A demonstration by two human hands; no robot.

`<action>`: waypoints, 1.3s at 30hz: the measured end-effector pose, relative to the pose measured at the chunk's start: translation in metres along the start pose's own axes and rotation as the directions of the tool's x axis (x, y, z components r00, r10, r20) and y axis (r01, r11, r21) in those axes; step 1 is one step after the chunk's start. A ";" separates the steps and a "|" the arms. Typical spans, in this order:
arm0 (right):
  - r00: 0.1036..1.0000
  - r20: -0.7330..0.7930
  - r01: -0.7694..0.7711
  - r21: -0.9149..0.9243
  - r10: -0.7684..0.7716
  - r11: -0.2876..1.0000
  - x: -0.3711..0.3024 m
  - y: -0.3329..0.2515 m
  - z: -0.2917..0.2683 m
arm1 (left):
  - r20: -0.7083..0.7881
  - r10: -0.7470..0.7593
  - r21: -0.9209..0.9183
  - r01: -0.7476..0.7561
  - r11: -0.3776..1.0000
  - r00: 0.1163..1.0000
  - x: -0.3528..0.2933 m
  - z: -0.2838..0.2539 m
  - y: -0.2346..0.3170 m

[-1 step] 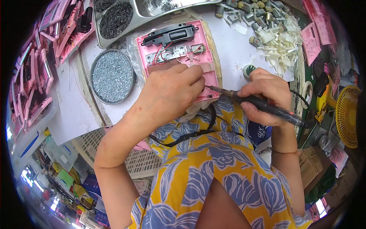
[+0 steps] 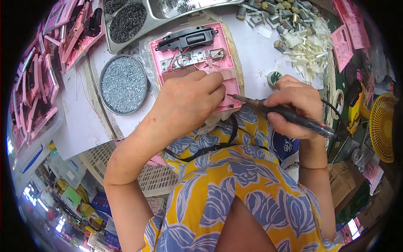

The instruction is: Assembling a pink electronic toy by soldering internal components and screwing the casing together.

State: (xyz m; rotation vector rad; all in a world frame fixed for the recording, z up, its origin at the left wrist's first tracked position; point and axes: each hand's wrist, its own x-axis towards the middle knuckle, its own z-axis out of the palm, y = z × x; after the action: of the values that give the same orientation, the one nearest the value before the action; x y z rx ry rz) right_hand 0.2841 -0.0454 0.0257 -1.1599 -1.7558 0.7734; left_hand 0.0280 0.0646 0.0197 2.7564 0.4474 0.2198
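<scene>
In my right hand [image 2: 295,107] is a soldering iron [image 2: 300,120] with a black handle, held like a pen, its dark tip pointing left over the lower right part of a pink plastic casing [image 2: 233,85]. My left hand [image 2: 191,94] rests over the casing's lower left, fingers curled together close to the tip; what they pinch, if anything, is hidden. Inside the casing sit a black plastic mechanism [image 2: 187,38], a metal strip [image 2: 191,58], a small motor [image 2: 218,53] and thin red wires [image 2: 172,61]. A padded cloth [image 2: 233,46] lies under the casing.
A round dish of small screws [image 2: 123,84] stands left, below a metal tray of springs [image 2: 128,22]. Small motors and white plastic parts [image 2: 308,46] are heaped at the far right, near a small round tin [image 2: 274,77]. Pink casings [image 2: 40,84] pile up left. A yellow fan [image 2: 382,128] stands right.
My right hand and the soldering iron have shifted very slightly to the right, the tip a little away from my left fingers. My left hand and the casing look unmoved.
</scene>
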 end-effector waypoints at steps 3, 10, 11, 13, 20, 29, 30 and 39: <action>0.992 0.007 -0.129 0.085 0.129 0.988 -0.015 -0.002 -0.027 | -0.004 0.011 -0.005 -0.011 1.000 1.000 0.000 0.002 -0.002; 0.362 -0.874 -0.233 0.253 0.325 0.939 -0.121 0.025 -0.146 | -0.047 0.061 -0.001 -0.061 0.998 0.997 0.002 0.005 -0.004; 0.344 -0.898 -0.190 0.218 0.273 0.957 -0.149 0.029 -0.174 | -0.062 0.039 -0.014 -0.040 0.999 0.997 0.000 0.003 -0.002; 0.172 -0.976 -0.270 0.086 0.136 0.959 -0.171 0.009 -0.193 | -0.114 0.055 -0.026 -0.059 0.998 0.992 0.006 0.006 -0.002; 0.159 -0.973 -0.496 -0.226 -0.168 0.839 -0.193 0.040 -0.237 | -0.074 0.010 -0.046 -0.013 0.999 0.997 0.009 0.000 0.006; -0.020 -0.933 -0.069 0.360 0.360 0.930 -0.159 0.090 -0.210 | -0.158 -0.128 -0.151 0.104 0.983 0.979 0.006 0.005 0.014; 0.032 -0.889 0.126 0.456 0.456 0.881 -0.148 0.081 -0.189 | -0.185 -0.195 -0.180 0.161 0.970 0.963 0.003 0.008 0.013; 0.864 -0.305 -0.375 0.140 0.400 0.917 -0.035 0.012 0.013 | -0.186 -0.357 -0.439 0.248 0.864 0.915 -0.005 0.011 0.017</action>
State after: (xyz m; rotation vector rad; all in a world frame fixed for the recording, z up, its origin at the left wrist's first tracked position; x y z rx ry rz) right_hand 0.2834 -0.0743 -0.0011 -1.5194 -1.2203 0.8161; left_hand 0.0298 0.0448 0.0150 2.2154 0.8017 0.5360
